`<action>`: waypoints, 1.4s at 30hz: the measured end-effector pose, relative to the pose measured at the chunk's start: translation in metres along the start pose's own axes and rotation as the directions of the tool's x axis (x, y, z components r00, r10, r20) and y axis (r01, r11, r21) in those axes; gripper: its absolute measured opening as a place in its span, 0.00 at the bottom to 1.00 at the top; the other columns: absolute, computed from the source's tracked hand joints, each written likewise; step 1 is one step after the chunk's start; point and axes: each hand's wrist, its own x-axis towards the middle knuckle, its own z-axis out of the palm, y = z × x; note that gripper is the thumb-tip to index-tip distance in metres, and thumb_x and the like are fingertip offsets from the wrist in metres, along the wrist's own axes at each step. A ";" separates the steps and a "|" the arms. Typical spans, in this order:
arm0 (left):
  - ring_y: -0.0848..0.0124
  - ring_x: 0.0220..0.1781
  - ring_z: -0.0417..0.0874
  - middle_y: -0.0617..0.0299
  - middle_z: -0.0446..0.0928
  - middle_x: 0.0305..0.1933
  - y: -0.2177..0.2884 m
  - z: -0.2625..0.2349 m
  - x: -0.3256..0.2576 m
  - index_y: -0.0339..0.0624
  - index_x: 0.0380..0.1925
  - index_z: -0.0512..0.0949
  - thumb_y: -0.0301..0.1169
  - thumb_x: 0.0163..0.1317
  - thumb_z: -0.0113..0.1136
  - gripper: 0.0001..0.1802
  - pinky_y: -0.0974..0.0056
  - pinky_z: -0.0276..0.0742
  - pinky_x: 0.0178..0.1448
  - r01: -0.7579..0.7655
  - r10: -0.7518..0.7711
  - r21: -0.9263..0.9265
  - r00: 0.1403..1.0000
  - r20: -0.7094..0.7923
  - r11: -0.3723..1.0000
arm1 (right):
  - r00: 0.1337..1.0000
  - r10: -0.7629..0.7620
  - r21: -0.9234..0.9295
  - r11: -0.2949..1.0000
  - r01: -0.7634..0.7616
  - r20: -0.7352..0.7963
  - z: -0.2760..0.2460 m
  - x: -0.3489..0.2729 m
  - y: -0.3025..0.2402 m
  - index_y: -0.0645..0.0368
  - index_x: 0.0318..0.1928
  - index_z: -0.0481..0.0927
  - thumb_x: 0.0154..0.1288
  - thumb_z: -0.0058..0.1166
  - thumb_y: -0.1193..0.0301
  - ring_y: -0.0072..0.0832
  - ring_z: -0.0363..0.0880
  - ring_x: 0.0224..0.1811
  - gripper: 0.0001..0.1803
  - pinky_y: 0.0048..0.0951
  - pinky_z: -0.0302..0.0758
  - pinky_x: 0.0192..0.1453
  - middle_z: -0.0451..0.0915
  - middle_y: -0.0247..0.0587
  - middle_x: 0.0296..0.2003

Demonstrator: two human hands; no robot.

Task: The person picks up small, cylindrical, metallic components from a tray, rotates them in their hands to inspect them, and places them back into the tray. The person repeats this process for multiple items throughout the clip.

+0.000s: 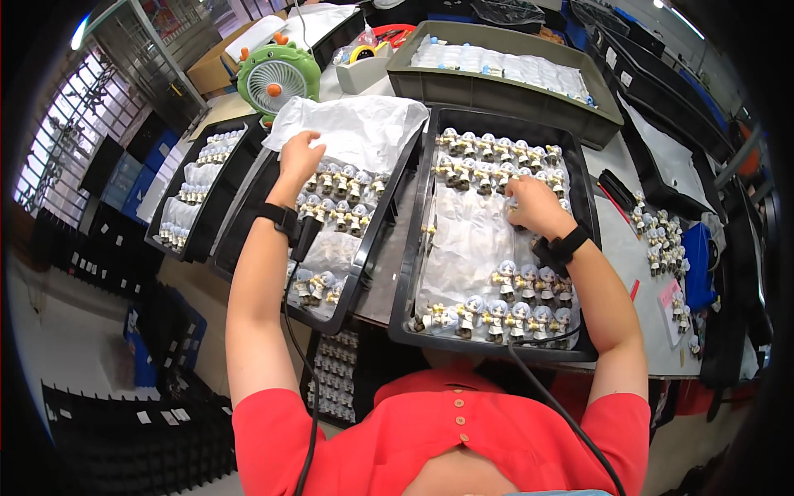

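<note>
Small chibi figurines (496, 318) with pale hair and light outfits lie in rows on white tissue in a black tray (401, 318) before me on the right. My right hand (536, 205) reaches into this tray beside the second row, fingers drawn together; what they hold is hidden. On the left, a second black tray (357, 299) carries more figurines (337, 213), its far end covered by a white sheet (356, 132). My left hand (302, 155) hovers at the sheet's near left edge, fingers bent but apart, with nothing visible in them.
A third black tray of figurines (197, 194) stands far left. Behind are a green frog-shaped fan (277, 80), a tape dispenser (364, 70) and a large olive bin (504, 87). Loose figurines (662, 240) and a blue pouch (700, 266) lie right. Dark cables run from my wrists.
</note>
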 end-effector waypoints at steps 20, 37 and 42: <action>0.72 0.49 0.76 0.54 0.68 0.54 0.196 -0.001 -0.137 0.41 0.57 0.59 0.28 0.58 0.62 0.29 0.68 0.74 0.50 0.348 0.334 -0.904 0.845 0.418 0.249 | 0.905 -0.183 0.735 0.533 0.419 -0.384 -0.027 -0.011 -0.062 0.55 0.56 0.69 0.50 0.64 0.77 0.25 0.75 0.49 0.31 0.27 0.75 0.55 0.75 0.38 0.49; 0.73 0.43 0.77 0.60 0.72 0.45 0.181 0.003 -0.136 0.42 0.54 0.63 0.32 0.62 0.58 0.23 0.63 0.77 0.49 0.562 0.331 -0.825 0.792 0.514 -0.064 | 0.901 -0.265 0.726 0.535 0.433 -0.342 -0.023 -0.009 -0.061 0.55 0.63 0.60 0.45 0.72 0.67 0.31 0.74 0.51 0.45 0.32 0.70 0.59 0.72 0.43 0.54; 0.74 0.41 0.77 0.60 0.73 0.43 0.178 0.002 -0.135 0.42 0.53 0.64 0.34 0.62 0.58 0.22 0.64 0.77 0.48 0.560 0.323 -0.826 0.795 0.513 -0.064 | 0.846 -0.302 0.627 0.571 0.529 -0.439 -0.022 -0.010 -0.067 0.57 0.60 0.65 0.41 0.73 0.69 0.29 0.75 0.48 0.43 0.30 0.72 0.56 0.75 0.40 0.50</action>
